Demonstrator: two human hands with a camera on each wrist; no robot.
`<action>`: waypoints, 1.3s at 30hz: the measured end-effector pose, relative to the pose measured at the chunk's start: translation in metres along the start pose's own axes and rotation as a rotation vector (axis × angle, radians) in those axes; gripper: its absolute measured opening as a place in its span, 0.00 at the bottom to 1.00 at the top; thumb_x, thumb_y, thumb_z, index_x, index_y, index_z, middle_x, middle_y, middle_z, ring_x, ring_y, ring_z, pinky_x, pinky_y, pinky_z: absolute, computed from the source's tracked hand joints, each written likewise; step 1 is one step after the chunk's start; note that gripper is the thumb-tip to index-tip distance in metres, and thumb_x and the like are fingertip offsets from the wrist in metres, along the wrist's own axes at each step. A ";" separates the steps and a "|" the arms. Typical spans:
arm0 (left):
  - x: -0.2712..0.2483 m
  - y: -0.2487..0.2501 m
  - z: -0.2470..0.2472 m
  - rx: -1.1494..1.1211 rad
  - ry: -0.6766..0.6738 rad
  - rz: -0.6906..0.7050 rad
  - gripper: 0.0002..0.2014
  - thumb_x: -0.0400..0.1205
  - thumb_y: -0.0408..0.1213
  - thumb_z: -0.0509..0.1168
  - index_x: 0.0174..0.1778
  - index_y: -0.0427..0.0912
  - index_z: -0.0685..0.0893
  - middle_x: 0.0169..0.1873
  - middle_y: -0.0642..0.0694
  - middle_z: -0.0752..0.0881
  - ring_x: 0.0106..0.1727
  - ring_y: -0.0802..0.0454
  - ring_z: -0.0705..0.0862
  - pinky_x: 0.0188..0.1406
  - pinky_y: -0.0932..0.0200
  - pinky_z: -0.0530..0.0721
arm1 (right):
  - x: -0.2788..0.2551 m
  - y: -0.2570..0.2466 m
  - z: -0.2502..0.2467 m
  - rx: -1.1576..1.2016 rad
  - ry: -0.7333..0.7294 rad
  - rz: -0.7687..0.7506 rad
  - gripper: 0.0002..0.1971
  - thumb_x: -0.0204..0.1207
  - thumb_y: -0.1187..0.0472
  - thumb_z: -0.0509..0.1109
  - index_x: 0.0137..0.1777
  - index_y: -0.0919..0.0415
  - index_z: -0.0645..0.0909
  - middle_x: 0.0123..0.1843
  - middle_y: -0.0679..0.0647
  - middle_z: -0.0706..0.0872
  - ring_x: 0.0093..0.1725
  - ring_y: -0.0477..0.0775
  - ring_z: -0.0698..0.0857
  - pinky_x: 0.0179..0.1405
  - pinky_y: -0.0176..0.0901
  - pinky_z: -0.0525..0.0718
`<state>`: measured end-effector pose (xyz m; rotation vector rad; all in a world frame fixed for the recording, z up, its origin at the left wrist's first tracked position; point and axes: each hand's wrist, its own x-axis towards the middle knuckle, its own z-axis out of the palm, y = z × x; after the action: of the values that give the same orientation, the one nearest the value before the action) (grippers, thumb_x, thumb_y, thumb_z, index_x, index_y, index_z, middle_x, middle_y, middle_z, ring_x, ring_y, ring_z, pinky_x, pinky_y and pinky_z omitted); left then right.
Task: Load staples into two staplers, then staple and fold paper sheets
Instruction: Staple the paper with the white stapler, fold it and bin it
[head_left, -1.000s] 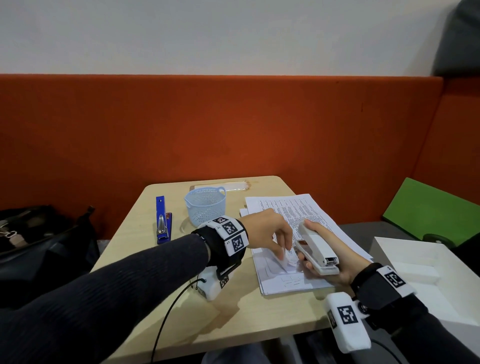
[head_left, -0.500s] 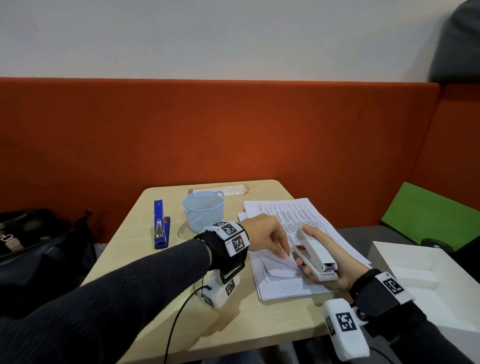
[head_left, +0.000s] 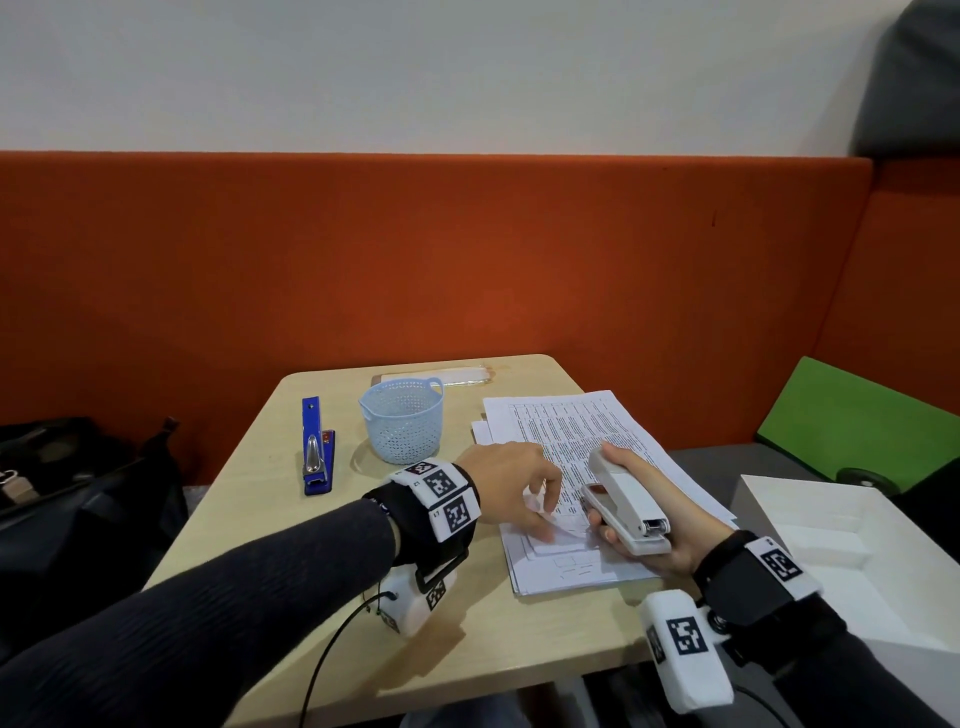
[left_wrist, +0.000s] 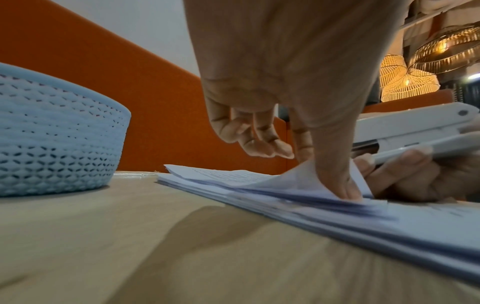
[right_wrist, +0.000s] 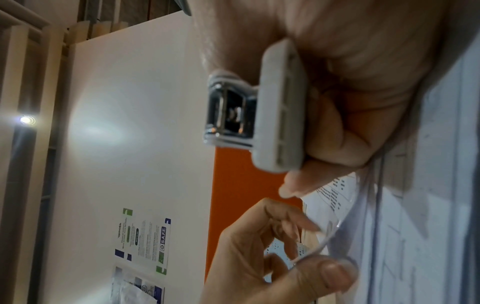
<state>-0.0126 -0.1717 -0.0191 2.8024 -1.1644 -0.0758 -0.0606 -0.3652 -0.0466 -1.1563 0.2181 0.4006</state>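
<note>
A stack of printed paper sheets lies on the right half of the wooden table. My left hand pinches the lifted corner of the top sheet between thumb and fingers. My right hand grips a white stapler just right of that corner, its mouth facing the paper. The stapler's rear end fills the right wrist view. A blue stapler lies flat at the table's left side, away from both hands.
A light blue plastic basket stands behind my left wrist. A clear flat case lies at the table's far edge. An orange bench back runs behind. A black bag sits left, a white tray right.
My left hand has curled the top sheet's corner upward. The right hand has held the white stapler beside it with only a slight shift.
</note>
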 end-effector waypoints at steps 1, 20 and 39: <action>-0.002 -0.001 0.002 0.016 -0.018 -0.035 0.22 0.72 0.60 0.73 0.56 0.53 0.81 0.46 0.53 0.79 0.44 0.54 0.75 0.39 0.57 0.70 | 0.000 0.000 0.001 0.009 0.002 -0.010 0.23 0.75 0.42 0.69 0.48 0.64 0.75 0.32 0.63 0.79 0.20 0.56 0.81 0.15 0.38 0.80; 0.012 0.007 0.007 -1.335 -0.268 -0.484 0.24 0.87 0.47 0.60 0.71 0.31 0.76 0.50 0.39 0.85 0.38 0.54 0.90 0.36 0.64 0.88 | -0.011 0.001 0.003 0.040 0.026 -0.037 0.23 0.77 0.41 0.68 0.50 0.65 0.75 0.34 0.64 0.78 0.20 0.55 0.82 0.15 0.37 0.82; -0.078 -0.007 -0.022 -1.104 0.314 -0.139 0.28 0.74 0.29 0.76 0.71 0.48 0.82 0.61 0.60 0.86 0.65 0.66 0.83 0.61 0.71 0.80 | -0.095 0.037 0.038 0.045 -0.171 -0.024 0.27 0.69 0.38 0.68 0.39 0.66 0.88 0.31 0.66 0.79 0.23 0.59 0.79 0.23 0.43 0.82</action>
<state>-0.0606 -0.1098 0.0024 1.8076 -0.5596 -0.2046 -0.1636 -0.3362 -0.0280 -1.0735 0.0640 0.4691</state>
